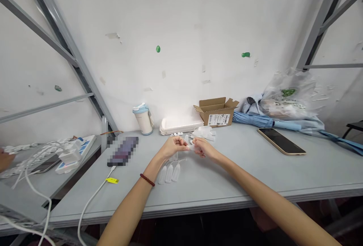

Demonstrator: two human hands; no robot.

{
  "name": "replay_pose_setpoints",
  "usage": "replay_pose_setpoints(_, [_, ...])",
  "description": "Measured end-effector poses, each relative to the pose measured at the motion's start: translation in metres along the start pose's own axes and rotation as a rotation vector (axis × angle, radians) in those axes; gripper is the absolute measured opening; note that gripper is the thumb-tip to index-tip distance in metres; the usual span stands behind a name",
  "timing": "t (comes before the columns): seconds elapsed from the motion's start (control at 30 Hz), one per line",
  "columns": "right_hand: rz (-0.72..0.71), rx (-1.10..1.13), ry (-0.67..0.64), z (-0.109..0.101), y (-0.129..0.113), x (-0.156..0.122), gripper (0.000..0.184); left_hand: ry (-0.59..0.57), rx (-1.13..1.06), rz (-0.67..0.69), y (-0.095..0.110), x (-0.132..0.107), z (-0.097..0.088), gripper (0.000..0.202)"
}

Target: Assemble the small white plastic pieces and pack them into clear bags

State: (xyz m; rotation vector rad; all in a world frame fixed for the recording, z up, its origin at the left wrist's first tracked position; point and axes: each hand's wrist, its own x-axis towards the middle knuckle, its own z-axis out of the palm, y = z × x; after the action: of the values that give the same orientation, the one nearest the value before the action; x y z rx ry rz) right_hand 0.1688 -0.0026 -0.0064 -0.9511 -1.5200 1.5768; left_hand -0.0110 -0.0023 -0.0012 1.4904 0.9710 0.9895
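Note:
My left hand (173,147) and my right hand (203,148) meet above the grey table. The fingertips of both are pinched on a small translucent white plastic piece (191,147), whose exact kind is partly hidden. Below my left hand, flat translucent plastic pieces with thin curved necks (169,173) lie side by side. Just beyond my hands is a loose pile of similar translucent pieces (208,134). Small white bits (177,134) lie behind my left hand.
Behind my hands stand a cream tumbler (144,120), a white foam tray (181,124) and an open cardboard box (217,113). A blurred phone (124,151) on a cable lies left, another phone (280,141) and a blue umbrella (252,118) right. Another person's hand (6,160) shows far left.

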Motion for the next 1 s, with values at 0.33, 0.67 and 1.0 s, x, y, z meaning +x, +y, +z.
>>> replay_pose_setpoints(0.33, [-0.035, 0.041, 0.036, 0.001, -0.003, -0.001, 0.021, -0.003, -0.137, -0.112, 0.001, 0.001, 0.008, 0.04])
replay_pose_setpoints(0.67, [-0.025, 0.059, 0.024, -0.001, 0.0, 0.0, 0.02, -0.045, -0.017, -0.049, 0.002, -0.002, 0.008, 0.034])
replay_pose_setpoints(1.0, [-0.066, 0.062, 0.015, 0.001, 0.001, 0.001, 0.017, -0.037, 0.017, -0.189, 0.005, -0.003, 0.011, 0.05])
